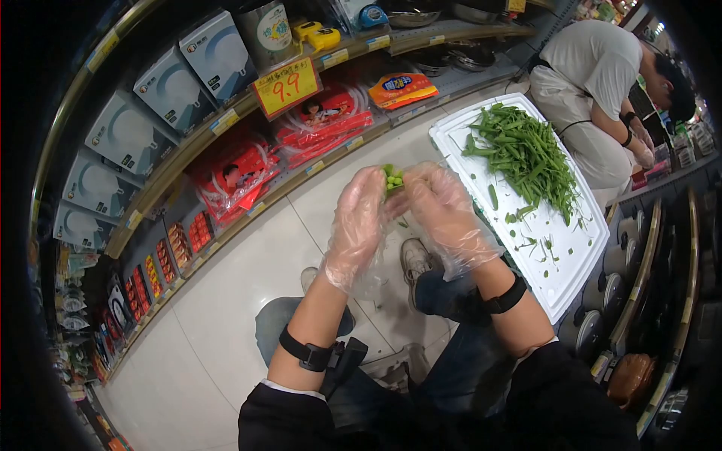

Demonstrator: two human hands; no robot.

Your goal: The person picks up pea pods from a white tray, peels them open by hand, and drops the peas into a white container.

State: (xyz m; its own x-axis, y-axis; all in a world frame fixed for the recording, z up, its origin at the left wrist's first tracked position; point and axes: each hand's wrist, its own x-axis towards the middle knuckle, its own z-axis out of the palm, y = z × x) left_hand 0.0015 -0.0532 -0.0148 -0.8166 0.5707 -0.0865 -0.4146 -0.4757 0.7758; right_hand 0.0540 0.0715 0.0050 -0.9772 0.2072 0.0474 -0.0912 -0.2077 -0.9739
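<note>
Both my hands wear clear plastic gloves and meet above the floor in the middle of the head view. My left hand (356, 222) is closed around bright green peas (393, 178), which show at its fingertips. Close against them, my right hand (445, 214) has its fingers curled and pressed together; what they pinch, if anything, is hidden. To the right, a white foam lid (481, 161) carries a heap of green pea pods (526, 154). Loose pods and small green scraps are scattered over its lower part.
Shelves with boxed goods (218, 52), red packages (323, 120) and a yellow price sign (287, 88) curve along the left and top. A crouching person (594, 83) is at upper right. Pots (583, 331) line the right shelf. My shoes (415, 263) rest on the tiled floor (248, 278).
</note>
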